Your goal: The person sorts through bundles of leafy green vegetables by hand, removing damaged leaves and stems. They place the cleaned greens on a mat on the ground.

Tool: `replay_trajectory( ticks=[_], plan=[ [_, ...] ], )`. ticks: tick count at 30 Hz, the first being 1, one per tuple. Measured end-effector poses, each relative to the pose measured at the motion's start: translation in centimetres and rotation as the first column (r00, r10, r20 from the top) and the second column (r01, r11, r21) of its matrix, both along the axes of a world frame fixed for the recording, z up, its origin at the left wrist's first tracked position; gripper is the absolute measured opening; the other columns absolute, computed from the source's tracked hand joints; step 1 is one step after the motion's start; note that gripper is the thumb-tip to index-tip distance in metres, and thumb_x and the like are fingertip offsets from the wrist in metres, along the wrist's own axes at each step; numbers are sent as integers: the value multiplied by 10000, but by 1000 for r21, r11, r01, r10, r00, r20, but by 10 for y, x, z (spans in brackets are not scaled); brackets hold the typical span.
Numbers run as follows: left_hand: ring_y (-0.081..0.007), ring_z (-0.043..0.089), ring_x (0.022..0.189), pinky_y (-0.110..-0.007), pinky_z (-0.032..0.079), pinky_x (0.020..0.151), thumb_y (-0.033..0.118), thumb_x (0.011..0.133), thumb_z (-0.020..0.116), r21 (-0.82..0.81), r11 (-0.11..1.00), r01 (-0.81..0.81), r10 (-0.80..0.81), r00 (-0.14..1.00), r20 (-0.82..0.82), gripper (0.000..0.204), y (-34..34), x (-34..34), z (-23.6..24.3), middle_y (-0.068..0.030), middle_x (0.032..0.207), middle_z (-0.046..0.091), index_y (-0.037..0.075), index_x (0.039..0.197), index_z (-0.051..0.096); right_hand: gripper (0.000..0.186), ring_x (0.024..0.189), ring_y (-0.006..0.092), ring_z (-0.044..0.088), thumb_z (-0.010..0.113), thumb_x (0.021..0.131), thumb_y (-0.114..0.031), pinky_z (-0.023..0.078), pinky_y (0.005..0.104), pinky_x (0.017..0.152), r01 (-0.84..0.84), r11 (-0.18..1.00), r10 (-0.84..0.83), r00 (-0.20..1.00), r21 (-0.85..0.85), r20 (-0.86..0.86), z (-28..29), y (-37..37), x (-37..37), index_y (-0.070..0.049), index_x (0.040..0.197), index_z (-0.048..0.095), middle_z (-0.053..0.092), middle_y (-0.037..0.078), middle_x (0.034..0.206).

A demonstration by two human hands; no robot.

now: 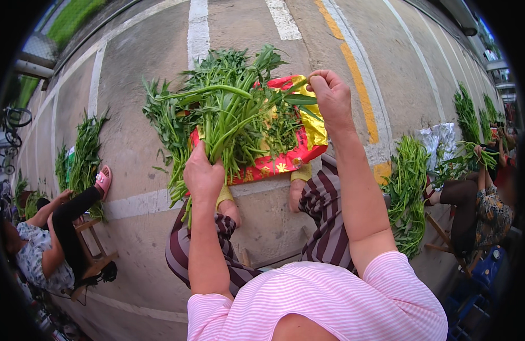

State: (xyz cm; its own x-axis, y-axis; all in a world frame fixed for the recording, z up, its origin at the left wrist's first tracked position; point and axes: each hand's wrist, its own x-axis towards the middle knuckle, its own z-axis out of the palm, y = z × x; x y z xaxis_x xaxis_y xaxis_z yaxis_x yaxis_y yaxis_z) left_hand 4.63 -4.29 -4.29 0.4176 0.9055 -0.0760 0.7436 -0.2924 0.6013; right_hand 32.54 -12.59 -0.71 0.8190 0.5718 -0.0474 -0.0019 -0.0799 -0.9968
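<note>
My left hand (202,173) is closed round the stems of a thick bunch of leafy green vegetables (220,108), which fans out above it. My right hand (330,99) is raised at the right of the bunch, thumb and fingers pinched on a long narrow leaf (299,99). Under the greens lies a red and gold plastic bag (308,142) with loose leaves and bits of stem (279,133) on it, just beyond my feet in yellow footwear.
Co-workers sit on low wooden seats at the left (46,250) and right (484,210), beside piles of greens (83,159) (407,199). A silvery sheet (436,145) lies at the right. Painted lines cross the pavement; bicycles (15,119) stand at the far left.
</note>
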Motion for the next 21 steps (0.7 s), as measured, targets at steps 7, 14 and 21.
replay_trajectory(
  ticks=[7,14,21],
  plan=[
    [-406,663,814,-454,507,716,125,814,676,-175,984,-21,52,983,178,264,0,-2,-2,-202,886,693,19,1053,640,138,785,82,619,665,938,-197,496,234,711,194,965,-112,915,177,-388,5,-2,9,-61,960,670,669,11,904],
    [-113,609,668,-259,494,598,26,818,722,-618,786,23,282,876,391,213,11,0,14,-74,851,693,-7,1014,643,208,736,118,666,676,944,-222,510,244,651,8,1000,-8,1000,12,-6,-7,-2,4,-31,1011,724,716,42,859],
    [-151,680,716,-297,568,619,75,848,740,-809,542,227,460,725,512,256,16,-5,23,-113,950,730,-2,1073,644,231,865,317,692,642,904,-302,535,427,774,18,791,329,831,-612,449,-7,-12,-4,-101,969,735,714,140,924]
  ],
)
